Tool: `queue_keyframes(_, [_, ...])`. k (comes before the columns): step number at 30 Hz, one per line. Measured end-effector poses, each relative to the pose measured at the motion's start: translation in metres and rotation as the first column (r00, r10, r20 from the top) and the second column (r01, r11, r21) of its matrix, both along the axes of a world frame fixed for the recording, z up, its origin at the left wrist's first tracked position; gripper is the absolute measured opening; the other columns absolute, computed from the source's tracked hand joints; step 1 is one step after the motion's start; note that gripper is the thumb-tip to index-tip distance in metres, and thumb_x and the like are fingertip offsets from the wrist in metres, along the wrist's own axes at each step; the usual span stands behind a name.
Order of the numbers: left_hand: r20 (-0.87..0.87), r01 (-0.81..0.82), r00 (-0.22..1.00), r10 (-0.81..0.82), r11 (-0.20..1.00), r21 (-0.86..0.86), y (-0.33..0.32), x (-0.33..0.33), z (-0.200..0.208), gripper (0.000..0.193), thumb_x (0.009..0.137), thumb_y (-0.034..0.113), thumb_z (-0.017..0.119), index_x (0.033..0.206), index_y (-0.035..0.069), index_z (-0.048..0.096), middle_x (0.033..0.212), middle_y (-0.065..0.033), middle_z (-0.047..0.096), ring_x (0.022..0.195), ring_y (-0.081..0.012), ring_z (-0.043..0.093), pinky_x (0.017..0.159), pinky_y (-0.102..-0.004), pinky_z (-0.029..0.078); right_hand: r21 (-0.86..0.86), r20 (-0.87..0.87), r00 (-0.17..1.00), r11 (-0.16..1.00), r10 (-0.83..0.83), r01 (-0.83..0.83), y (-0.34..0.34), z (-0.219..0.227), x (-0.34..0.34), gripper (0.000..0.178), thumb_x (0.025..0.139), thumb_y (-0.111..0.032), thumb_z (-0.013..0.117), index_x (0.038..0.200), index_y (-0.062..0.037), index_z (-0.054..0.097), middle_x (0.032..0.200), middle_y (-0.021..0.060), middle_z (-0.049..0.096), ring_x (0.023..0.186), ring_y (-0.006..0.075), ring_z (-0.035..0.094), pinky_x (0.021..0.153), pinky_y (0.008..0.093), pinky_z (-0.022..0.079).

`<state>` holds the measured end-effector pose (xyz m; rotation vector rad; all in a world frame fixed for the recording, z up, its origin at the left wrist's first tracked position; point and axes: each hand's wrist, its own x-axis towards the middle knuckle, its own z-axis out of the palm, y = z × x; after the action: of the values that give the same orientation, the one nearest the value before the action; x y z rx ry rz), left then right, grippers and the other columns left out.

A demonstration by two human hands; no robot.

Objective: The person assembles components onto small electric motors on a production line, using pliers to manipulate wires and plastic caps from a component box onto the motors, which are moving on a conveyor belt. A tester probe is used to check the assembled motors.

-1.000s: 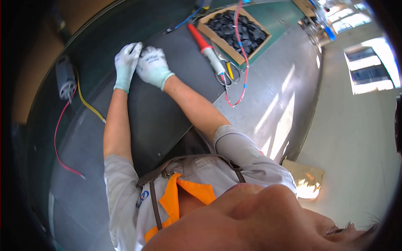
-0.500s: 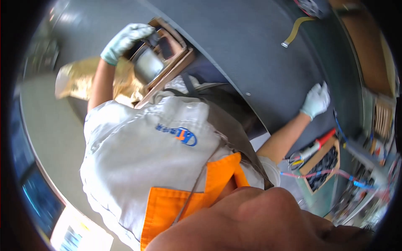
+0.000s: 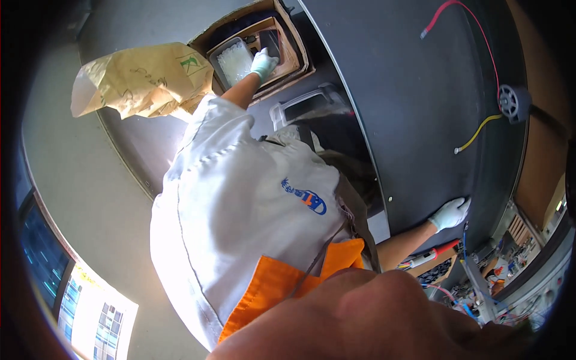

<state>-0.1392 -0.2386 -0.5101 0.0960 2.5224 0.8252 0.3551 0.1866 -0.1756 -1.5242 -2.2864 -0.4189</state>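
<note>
Evidently my two hands work far apart: the gloved left hand is down inside the open carton, while the gloved right hand lies out on the dark bench. The left fingertips are at a dark flat piece in the carton; whether I pinch it or only touch it, I cannot tell. My right fingers lie together, pointing toward the bench's far side, and I cannot tell whether anything is under them; that arm probably props me as I lean left.

Just beside my left hand, a translucent tub keeps small pale pieces together, likely so they don't scatter among the dark ones. The carton sits within my left arm's reach, and a crumpled paper bag lies against its corner. Near my right wrist, the red-and-white tool seems placed for that hand. The spoked dark unit is well apart from both hands, its red lead and yellow lead loose-ended on the bench.
</note>
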Motion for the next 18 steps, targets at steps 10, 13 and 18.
queue_keyframes(10, [-0.061, -0.245, 0.966, 0.251, 0.817, -0.522, 0.078, -0.054, -0.057, 0.083, 0.086, 0.051, 0.071, 0.149, 0.006, 0.038, 0.136, -0.0136, 0.051, 0.119, -0.0322, 0.058, 0.094, -0.0466, 0.05, -0.126, 0.004, 0.989, 0.981, -0.15, 0.149, -0.058, 0.022, -0.08, 0.035, 0.101, -0.012, 0.048, 0.128, 0.0047, 0.063, 0.124, 0.0241, 0.066, 0.11, 0.0404, 0.063, 0.098, 0.0472, 0.049])
queue_keyframes(13, [-0.134, -0.291, 0.956, 0.262, 0.771, -0.567, 0.069, -0.043, -0.087, 0.075, 0.092, 0.053, 0.062, 0.148, 0.008, 0.041, 0.136, -0.0132, 0.051, 0.114, -0.0309, 0.059, 0.087, -0.0456, 0.051, -0.178, 0.008, 0.991, 0.975, -0.134, 0.133, -0.066, 0.022, -0.075, 0.036, 0.103, -0.01, 0.045, 0.13, 0.0081, 0.06, 0.128, 0.0261, 0.064, 0.114, 0.0396, 0.063, 0.101, 0.0457, 0.048])
queue_keyframes(18, [-0.057, -0.363, 0.915, 0.4, 0.753, -0.549, 0.094, -0.031, -0.09, 0.068, 0.097, 0.045, 0.059, 0.153, 0.012, 0.038, 0.147, -0.0142, 0.047, 0.122, -0.0318, 0.056, 0.091, -0.0478, 0.051, -0.186, 0.038, 0.989, 0.972, -0.14, 0.145, -0.074, 0.035, -0.067, 0.037, 0.104, -0.011, 0.044, 0.131, 0.0086, 0.059, 0.129, 0.0258, 0.063, 0.116, 0.0387, 0.062, 0.103, 0.045, 0.048])
